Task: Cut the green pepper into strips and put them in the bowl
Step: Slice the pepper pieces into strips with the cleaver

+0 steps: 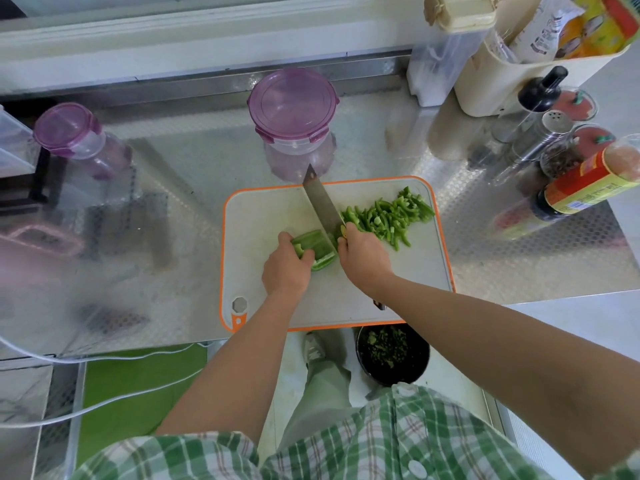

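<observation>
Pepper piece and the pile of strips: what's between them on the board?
The knife, gripped by the right hand, stands between the pepper piece and the strips. The head view shows it.

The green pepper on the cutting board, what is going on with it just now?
A person is slicing it on the white cutting board. The left hand holds down the uncut pepper piece, and the right hand grips a knife whose blade stands at that piece's right edge. A pile of cut strips lies on the board to the right of the blade; they are not yet in any bowl.
</observation>
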